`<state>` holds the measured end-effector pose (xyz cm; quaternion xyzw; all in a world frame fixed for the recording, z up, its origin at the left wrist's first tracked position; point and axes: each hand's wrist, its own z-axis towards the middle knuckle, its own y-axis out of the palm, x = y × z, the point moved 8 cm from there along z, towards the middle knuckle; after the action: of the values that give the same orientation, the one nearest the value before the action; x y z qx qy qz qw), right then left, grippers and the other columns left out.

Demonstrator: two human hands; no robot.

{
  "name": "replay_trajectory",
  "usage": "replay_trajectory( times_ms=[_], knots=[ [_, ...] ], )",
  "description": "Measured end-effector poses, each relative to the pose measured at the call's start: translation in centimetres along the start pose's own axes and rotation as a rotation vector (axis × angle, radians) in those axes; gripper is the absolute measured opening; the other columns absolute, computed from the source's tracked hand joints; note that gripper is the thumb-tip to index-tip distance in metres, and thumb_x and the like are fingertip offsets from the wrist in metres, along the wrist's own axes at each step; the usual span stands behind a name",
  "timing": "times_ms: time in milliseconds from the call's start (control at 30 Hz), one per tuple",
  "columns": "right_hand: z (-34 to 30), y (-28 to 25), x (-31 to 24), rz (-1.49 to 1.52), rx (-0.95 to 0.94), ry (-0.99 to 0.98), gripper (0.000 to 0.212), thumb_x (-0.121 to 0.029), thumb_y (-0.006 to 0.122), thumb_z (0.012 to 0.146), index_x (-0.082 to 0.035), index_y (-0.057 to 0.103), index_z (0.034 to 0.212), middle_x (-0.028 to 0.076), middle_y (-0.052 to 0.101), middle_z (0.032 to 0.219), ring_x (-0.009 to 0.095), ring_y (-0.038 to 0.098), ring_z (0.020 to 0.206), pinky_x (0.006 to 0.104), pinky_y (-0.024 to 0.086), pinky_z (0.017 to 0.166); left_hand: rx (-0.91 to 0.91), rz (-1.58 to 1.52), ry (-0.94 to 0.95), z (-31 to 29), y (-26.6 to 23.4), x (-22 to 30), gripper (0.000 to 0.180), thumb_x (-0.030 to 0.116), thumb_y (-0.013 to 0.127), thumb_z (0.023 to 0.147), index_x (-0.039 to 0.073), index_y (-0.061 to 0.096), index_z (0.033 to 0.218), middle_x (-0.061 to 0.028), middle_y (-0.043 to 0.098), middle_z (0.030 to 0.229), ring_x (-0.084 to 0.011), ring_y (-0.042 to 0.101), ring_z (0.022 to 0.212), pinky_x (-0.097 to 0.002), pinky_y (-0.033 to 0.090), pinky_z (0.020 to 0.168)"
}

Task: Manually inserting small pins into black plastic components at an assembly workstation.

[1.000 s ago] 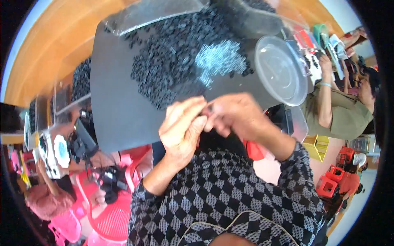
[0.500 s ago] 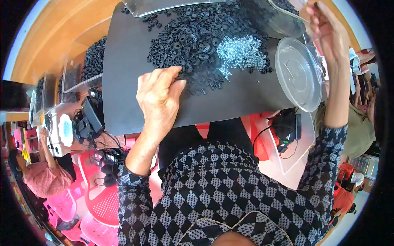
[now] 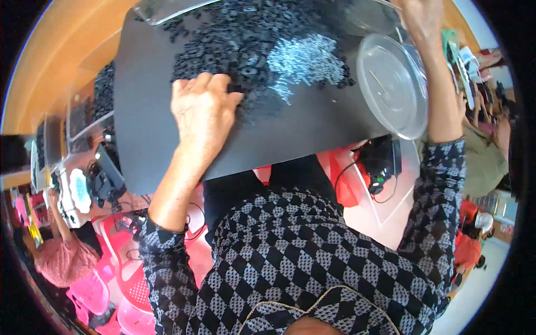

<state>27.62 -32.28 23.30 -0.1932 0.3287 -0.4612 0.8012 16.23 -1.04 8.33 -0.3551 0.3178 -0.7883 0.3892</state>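
1. Left hand (image 3: 204, 109) sits palm down in the upper middle-left of the frame, fingers spread a bit and resting on the near edge of a big pile of small black ring-shaped parts (image 3: 234, 39). The fingertips (image 3: 231, 92) touch the rings, but it's not pinching or holding anything as far as I can see.

2. Right hand (image 3: 421, 17) is way up at the top right of the frame, arm stretched out, partly cut off by the rim. Can't tell if it's closed on something or open, the fingers are out of view.

3. The black rings cover the upper middle of a dark grey mat (image 3: 162, 128) that fills most of the top half of the frame. Right beside the rings, upper centre-right, there's a smaller heap of shiny silvery bits (image 3: 304, 58), touching the black pile.

4. A clear round plastic lid or dish (image 3: 393, 84) lies at the right edge of the mat, just under the right forearm, near the silver heap but apart from it.

5. A clear plastic tray edge (image 3: 167, 8) shows at the top left of the mat.

6. Lower half is the person's black and grey checked shirt (image 3: 312, 262). Pink plastic chairs (image 3: 103, 293) in the lower left, and another person in a green top (image 3: 483, 162) at the right edge.
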Motion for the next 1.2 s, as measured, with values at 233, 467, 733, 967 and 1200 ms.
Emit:
replay_trajectory(
  times_ms=[233,467,733,967,1200],
  knots=[
    [-13.5,4.3,-6.5,0.11,-0.336,-0.221,0.01,-0.008,0.064,0.082,-0.004,0.068,0.09,0.01,0.063,0.079,0.024,0.061,0.073,0.0326,0.049,0.066,0.025,-0.074,-0.17,-1.3,-1.5,-1.5,0.019,0.004,0.065,0.075,0.003,0.067,0.094,-0.01,0.062,0.081,-0.0287,0.058,0.076,-0.0366,0.043,0.075],
    [-18.6,6.8,-7.3,0.021,-0.394,-0.301,0.013,-0.007,0.067,0.072,-0.006,0.065,0.085,0.01,0.057,0.077,0.031,0.057,0.078,0.0421,0.047,0.062,0.081,-0.407,-0.211,-3.3,-2.9,0.8,0.025,-0.004,0.067,0.074,0.005,0.065,0.097,-0.0072,0.061,0.081,-0.0234,0.056,0.074,-0.0325,0.044,0.072],
    [-18.7,8.6,-7.5,-0.072,-0.394,-0.365,0.011,-0.009,0.068,0.073,-0.006,0.063,0.082,0.012,0.056,0.077,0.031,0.055,0.078,0.0421,0.047,0.065,0.05,-0.672,-0.281,-4.9,-0.9,3.0,0.024,-0.002,0.07,0.073,0.004,0.065,0.096,-0.0065,0.06,0.078,-0.0206,0.057,0.07,-0.0306,0.046,0.065],
    [-18.8,7.8,-8.0,0.116,-0.465,-0.255,0.013,-0.009,0.068,0.075,-0.005,0.064,0.086,0.012,0.058,0.08,0.031,0.057,0.081,0.0412,0.048,0.068,0.025,-0.758,-0.325,-5.8,-0.2,3.5,0.023,-0.002,0.07,0.074,0.004,0.065,0.096,-0.0065,0.06,0.078,-0.0196,0.057,0.071,-0.0295,0.046,0.065],
    [-18.3,7.8,-8.1,0.109,-0.348,-0.178,0.01,-0.009,0.069,0.074,-0.005,0.065,0.082,0.011,0.06,0.078,0.03,0.059,0.077,0.0413,0.048,0.067,-0.006,-0.803,-0.307,-6.2,0.9,4.2,0.022,-0.002,0.07,0.073,0.003,0.064,0.094,-0.0072,0.061,0.079,-0.022,0.056,0.069,-0.0314,0.045,0.064]
  ],
)
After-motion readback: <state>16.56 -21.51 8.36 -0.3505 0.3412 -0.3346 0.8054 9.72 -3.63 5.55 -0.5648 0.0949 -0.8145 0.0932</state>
